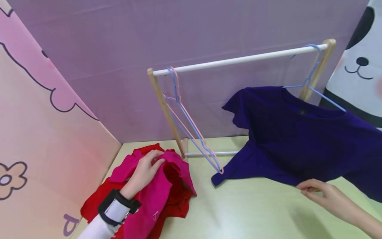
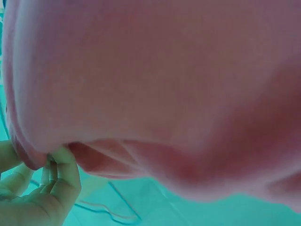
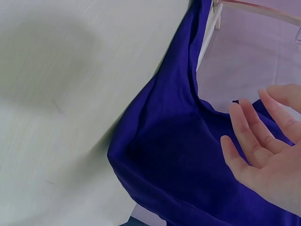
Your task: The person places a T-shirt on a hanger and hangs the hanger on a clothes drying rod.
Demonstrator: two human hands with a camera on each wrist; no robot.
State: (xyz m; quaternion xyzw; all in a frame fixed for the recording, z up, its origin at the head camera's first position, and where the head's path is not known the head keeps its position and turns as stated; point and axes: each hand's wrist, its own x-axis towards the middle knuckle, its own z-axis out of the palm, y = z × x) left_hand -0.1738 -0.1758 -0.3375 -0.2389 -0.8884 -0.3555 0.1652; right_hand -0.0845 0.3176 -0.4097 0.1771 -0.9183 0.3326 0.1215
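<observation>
In the head view my left hand [image 1: 146, 171] pinches the edge of a bright pink garment [image 1: 152, 202] that lies over red clothing [image 1: 95, 199]. The left wrist view has the thumb and fingers [image 2: 63, 174] gripping a fold of this garment, which fills most of that picture. A dark blue T-shirt [image 1: 286, 139] hangs on a light blue hanger [image 1: 310, 83] at the rack's right end. My right hand [image 1: 325, 196] is by its lower hem, and in the right wrist view its fingers [image 3: 251, 132] are loosely bent with nothing between them.
A clothes rack with a white rail [image 1: 238, 60] and wooden side posts [image 1: 167, 113] stands at the back. Blue and pink hangers [image 1: 194, 129] hang at its left end. A pale tabletop [image 1: 238, 209] lies below, with a purple backdrop [image 1: 119, 66] behind.
</observation>
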